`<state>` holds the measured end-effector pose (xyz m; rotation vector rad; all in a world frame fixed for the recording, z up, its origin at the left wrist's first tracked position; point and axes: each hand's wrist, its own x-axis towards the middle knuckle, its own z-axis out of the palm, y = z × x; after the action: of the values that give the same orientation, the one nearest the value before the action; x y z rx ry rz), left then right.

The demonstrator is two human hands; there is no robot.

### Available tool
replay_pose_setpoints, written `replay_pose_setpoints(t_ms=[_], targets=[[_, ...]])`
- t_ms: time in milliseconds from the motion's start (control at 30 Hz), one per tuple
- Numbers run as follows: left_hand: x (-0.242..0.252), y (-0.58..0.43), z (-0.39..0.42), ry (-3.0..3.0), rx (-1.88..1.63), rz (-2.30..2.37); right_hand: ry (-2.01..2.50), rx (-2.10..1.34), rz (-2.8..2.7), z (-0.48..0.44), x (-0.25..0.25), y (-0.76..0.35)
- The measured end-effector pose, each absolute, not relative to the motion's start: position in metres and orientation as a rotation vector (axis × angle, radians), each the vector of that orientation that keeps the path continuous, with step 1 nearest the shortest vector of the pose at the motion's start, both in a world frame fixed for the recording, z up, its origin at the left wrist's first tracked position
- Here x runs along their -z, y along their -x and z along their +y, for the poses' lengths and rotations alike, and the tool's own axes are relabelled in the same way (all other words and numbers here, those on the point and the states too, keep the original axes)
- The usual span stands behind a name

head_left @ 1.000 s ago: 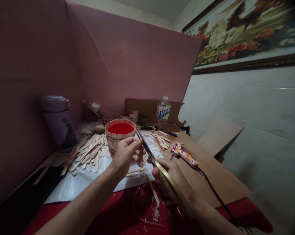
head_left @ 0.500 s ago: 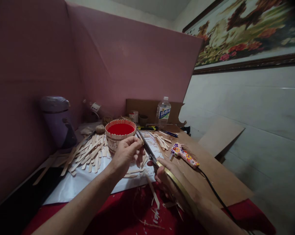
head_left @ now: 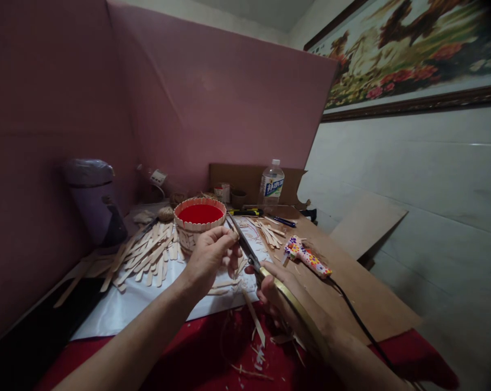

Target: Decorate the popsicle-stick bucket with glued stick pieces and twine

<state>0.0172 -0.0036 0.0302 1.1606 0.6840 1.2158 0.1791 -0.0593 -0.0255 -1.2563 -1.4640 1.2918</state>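
Head view: left hand [head_left: 210,252] pinches a small pale piece [head_left: 236,234]; right hand [head_left: 300,290] grips scissors [head_left: 249,253], blades beside left fingertips [head_left: 230,239], best kept clear.

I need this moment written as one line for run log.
left hand: pinching small piece | right hand: holding scissors, blades near left fingertips | nearby: red-lined basket, glue gun

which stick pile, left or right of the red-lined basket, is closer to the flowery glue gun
The right-hand pile, left of the flowery glue gun; it has far fewer sticks than the large pile left of the basket.
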Motion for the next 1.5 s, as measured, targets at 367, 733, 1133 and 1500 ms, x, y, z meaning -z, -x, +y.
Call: replay_pose_setpoints(t_ms=[367,733,1133,1500], targets=[[-0.032,-0.014,-0.003,-1.214,-1.182,0.642,1.129,-1.250,-1.566,-0.072,-0.023,-0.170],[-0.035,-0.013,-0.003,-1.249,-1.168,0.615,1.041,-1.258,-1.503,-0.068,-0.011,-0.169],[-0.036,-0.013,-0.001,-1.252,-1.180,0.609,1.077,-1.103,-1.496,-0.069,-0.009,-0.164],[-0.033,-0.013,-0.004,-1.303,-1.102,0.602,1.038,-1.234,-1.555,-0.069,-0.014,-0.172]])
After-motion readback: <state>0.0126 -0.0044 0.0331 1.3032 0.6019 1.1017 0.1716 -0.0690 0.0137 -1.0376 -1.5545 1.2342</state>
